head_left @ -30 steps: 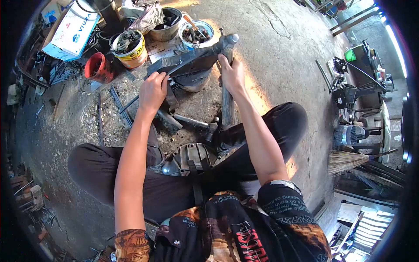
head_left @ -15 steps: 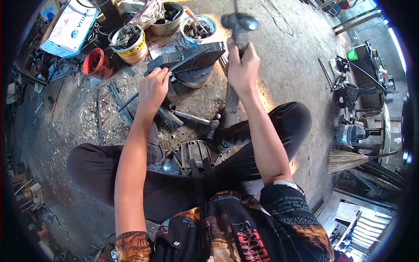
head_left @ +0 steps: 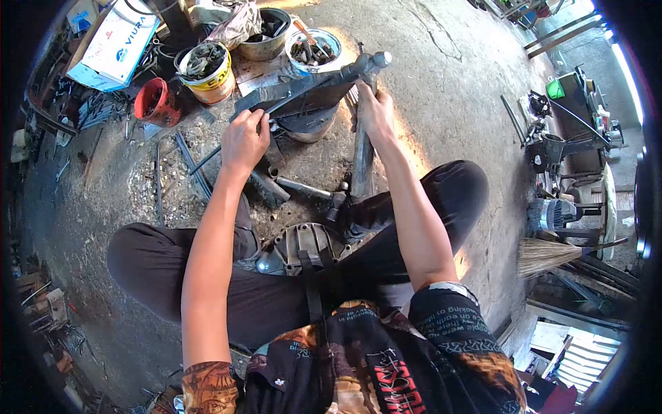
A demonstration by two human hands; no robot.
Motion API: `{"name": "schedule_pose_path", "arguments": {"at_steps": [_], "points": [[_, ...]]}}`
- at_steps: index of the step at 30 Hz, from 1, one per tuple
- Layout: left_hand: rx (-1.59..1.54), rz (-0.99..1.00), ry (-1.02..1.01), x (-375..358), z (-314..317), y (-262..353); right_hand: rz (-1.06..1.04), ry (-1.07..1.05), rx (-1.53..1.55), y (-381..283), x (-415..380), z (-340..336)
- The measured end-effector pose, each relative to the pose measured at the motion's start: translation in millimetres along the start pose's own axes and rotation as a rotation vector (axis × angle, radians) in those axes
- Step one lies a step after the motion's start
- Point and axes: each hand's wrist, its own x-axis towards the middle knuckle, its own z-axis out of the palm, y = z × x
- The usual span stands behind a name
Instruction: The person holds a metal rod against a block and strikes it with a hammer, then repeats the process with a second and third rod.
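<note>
My left hand (head_left: 245, 140) is wrapped round a thin dark metal rod (head_left: 205, 159). It slants up from the lower left and lies across a dark, block-like anvil (head_left: 314, 102). In my right hand (head_left: 376, 114) is a hammer (head_left: 366, 66), gripped high on its thick handle, which extends down toward my knee. The hammer head is down at the anvil's right end, over the rod's far part. Whether it touches the rod itself cannot be made out. A second hammer (head_left: 314, 191) lies on the ground below the anvil, beside a ribbed metal casting (head_left: 303, 243) between my legs.
Behind the anvil stand a white bucket (head_left: 318, 67) of metal bits, a yellow bucket (head_left: 212, 86) and a red bucket (head_left: 153, 119). A white-blue carton (head_left: 114, 52) sits at the upper left. To the right lie a straw broom (head_left: 548, 255) and assorted tools.
My right hand has brought the hammer down from above onto the anvil's right end. My left hand keeps its grip on the rod, almost unmoved.
</note>
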Motion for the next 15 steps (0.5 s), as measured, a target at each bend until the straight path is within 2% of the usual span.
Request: {"name": "schedule_pose_path", "arguments": {"at_steps": [1, 3, 7, 11, 13, 15], "points": [[0.011, 0.011, 0.0, 1.0, 1.2, -1.8, 0.0, 0.002, 0.002, 3.5, 3.8, 0.6], [-0.005, 0.034, 0.016, 1.4, 1.5, -3.8, -0.269, 0.085, -0.202, 10.1, 9.1, 4.7], [0.001, 0.041, -0.006, 2.0, -2.6, -1.3, -0.429, 0.17, -0.378, 5.9, 1.1, 13.2], [0.02, 0.063, -0.01, 1.7, -3.9, 0.3, -0.362, 0.143, -0.563, 10.8, -1.7, 17.5], [-0.012, 0.078, 0.016, 0.1, -0.8, -2.1, -0.332, 0.132, -0.54, -5.4, -7.3, 12.2], [0.022, 0.092, 0.029, 1.9, 1.4, -3.8, -0.374, 0.179, -0.351, -28.2, -23.6, 7.6]]}}
